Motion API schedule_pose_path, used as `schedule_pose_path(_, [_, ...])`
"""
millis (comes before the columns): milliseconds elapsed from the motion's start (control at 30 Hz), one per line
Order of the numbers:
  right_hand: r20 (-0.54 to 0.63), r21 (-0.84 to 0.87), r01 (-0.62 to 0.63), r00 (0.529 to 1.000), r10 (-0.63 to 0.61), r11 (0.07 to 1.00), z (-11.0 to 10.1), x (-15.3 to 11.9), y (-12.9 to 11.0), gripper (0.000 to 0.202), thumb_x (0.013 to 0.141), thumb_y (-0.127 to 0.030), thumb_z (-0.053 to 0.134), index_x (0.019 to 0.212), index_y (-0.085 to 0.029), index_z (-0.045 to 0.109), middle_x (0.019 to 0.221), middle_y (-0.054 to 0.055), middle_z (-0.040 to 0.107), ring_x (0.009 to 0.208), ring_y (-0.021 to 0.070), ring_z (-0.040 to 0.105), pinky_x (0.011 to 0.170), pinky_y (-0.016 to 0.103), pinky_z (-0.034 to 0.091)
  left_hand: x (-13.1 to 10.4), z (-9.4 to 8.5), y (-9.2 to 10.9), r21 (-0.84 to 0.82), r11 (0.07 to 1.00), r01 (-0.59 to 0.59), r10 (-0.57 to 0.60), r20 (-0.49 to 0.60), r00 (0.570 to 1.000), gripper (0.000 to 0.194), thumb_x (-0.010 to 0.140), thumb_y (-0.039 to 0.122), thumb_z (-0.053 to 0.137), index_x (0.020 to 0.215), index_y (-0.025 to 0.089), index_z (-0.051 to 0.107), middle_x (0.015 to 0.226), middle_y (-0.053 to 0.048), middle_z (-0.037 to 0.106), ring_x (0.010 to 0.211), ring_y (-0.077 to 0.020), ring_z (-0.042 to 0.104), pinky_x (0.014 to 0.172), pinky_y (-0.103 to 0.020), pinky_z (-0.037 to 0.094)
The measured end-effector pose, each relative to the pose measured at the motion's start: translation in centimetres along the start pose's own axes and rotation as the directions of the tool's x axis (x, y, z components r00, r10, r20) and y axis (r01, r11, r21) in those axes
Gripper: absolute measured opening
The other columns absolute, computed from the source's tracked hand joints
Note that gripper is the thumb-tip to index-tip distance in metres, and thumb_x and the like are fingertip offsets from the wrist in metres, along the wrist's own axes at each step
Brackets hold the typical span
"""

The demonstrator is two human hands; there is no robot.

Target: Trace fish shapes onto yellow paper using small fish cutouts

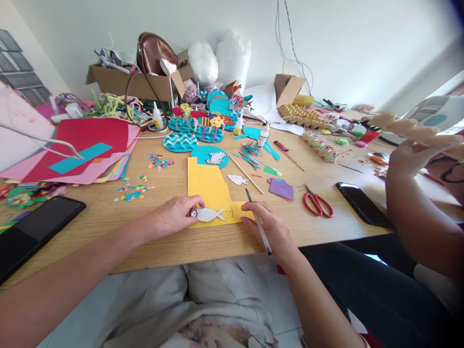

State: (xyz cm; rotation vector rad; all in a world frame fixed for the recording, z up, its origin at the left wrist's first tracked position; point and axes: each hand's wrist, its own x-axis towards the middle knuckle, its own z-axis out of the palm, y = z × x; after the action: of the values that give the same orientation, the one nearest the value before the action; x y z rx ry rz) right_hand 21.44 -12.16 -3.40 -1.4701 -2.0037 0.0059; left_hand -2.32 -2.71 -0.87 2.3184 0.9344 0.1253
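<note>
Left hand (177, 212): thumb and forefinger closed on the head of the white paper fish (208, 215) — fish lies on yellow paper (206, 183), near its 6 o'clock edge. Right hand (273, 224): fingers gripping a pen (263, 232) — fingertips at the paper's 4 o'clock end. Scissors (318, 204) near that hand, at 2 o'clock.

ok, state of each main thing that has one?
Left hand: touching paper fish
Right hand: holding pen
Paper fish: lying on yellow paper
Yellow paper: flat, unevenly cut
Scissors: unheld, blades seemingly closed
Left phone: screen dark
Right phone: screen dark
Front bottle: upright
Cardboard box: open, stuffed full
</note>
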Motion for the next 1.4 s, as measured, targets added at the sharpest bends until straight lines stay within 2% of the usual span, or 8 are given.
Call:
schedule_pose_path(200, [0.014,-0.011,-0.069,0.997,0.07,0.998,-0.5,-0.7,1.1,0.012,0.079,-0.014,0.051,0.09,-0.02,0.054,0.088,0.007,0.064,0.086,0.0201,0.06,0.072,0.03,0.048,-0.1,-0.4,0.3,0.122,0.992,-0.035,0.031,0.033,0.999,0.019,0.079,0.023,0.048,0.096,0.021,0.058,0.079,0.001,0.061,0.068,-0.0136,0.056,0.058,-0.021,0.035])
schedule_pose_path(433, [0.035,0.006,-0.09,0.995,0.09,0.996,-0.2,-0.7,0.8,0.012,0.08,-0.016,0.051,0.091,-0.02,0.054,0.09,0.007,0.063,0.088,0.0204,0.06,0.074,0.032,0.048,-0.1,-0.3,-0.1,0.232,0.968,-0.096,0.087,0.046,0.995,0.022,0.082,0.02,0.046,0.1,0.023,0.056,0.087,0.0,0.063,0.076,-0.0152,0.058,0.063,-0.022,0.036])
schedule_pose_path(733, [0.137,0.06,-0.167,0.978,0.157,0.984,-0.7,-0.8,0.9,0.022,0.078,-0.02,0.058,0.099,-0.02,0.054,0.099,0.008,0.062,0.096,0.0209,0.056,0.082,0.033,0.046,-0.5,-0.8,0.2,0.296,0.954,-0.046,0.025,0.076,0.997,0.022,0.082,0.022,0.045,0.1,0.024,0.057,0.089,0.0,0.063,0.078,-0.0162,0.057,0.065,-0.023,0.037])
schedule_pose_path(967, [0.257,0.125,-0.168,0.957,0.132,0.978,-1.4,-0.1,2.2,0.033,0.075,-0.026,0.062,0.107,-0.021,0.053,0.109,0.008,0.058,0.103,0.0223,0.054,0.088,0.037,0.042,-0.5,-1.5,0.3,0.368,0.929,-0.041,-0.008,0.129,0.992,0.023,0.081,0.024,0.049,0.102,0.024,0.057,0.093,-0.001,0.062,0.083,-0.0182,0.057,0.066,-0.024,0.039])
schedule_pose_path(1100, [0.328,0.146,-0.169,0.938,0.114,0.975,-1.8,0.4,2.4,0.039,0.075,-0.033,0.062,0.111,-0.02,0.053,0.112,0.01,0.057,0.105,0.0232,0.052,0.09,0.038,0.041,-0.7,-1.3,0.0,0.424,0.899,-0.109,0.07,0.106,0.992,0.033,0.08,0.03,0.054,0.112,0.023,0.054,0.111,-0.005,0.056,0.102,-0.02,0.053,0.084,-0.028,0.04])
schedule_pose_path(1200, [0.343,0.151,-0.138,0.936,0.079,0.979,-1.9,0.7,2.4,0.039,0.076,-0.033,0.061,0.112,-0.02,0.053,0.111,0.01,0.058,0.107,0.0236,0.051,0.091,0.038,0.04,-1.1,-0.6,-0.6,0.447,0.88,-0.159,0.127,0.102,0.987,0.05,0.081,0.033,0.055,0.127,0.022,0.043,0.136,-0.008,0.039,0.125,-0.0224,0.035,0.102,-0.033,0.029])
schedule_pose_path(1300, [0.345,0.146,-0.119,0.937,0.062,0.982,-1.9,0.8,2.4,0.037,0.077,-0.032,0.061,0.111,-0.018,0.054,0.11,0.01,0.058,0.108,0.0233,0.05,0.091,0.039,0.04,-1.5,0.2,-1.4,0.439,0.883,-0.167,0.132,0.109,0.985,0.06,0.084,0.04,0.051,0.136,0.019,0.031,0.145,-0.012,0.025,0.131,-0.0251,0.025,0.106,-0.039,0.024])
schedule_pose_path(1400, [0.342,0.141,-0.113,0.938,0.059,0.983,-2.0,0.9,2.5,0.036,0.077,-0.031,0.06,0.11,-0.018,0.054,0.11,0.011,0.058,0.107,0.023,0.05,0.09,0.039,0.04,-1.8,1.0,-2.1,0.444,0.873,-0.201,0.185,0.081,0.979,0.057,0.086,0.042,0.047,0.136,0.018,0.032,0.142,-0.012,0.03,0.131,-0.026,0.026,0.106,-0.043,0.022])
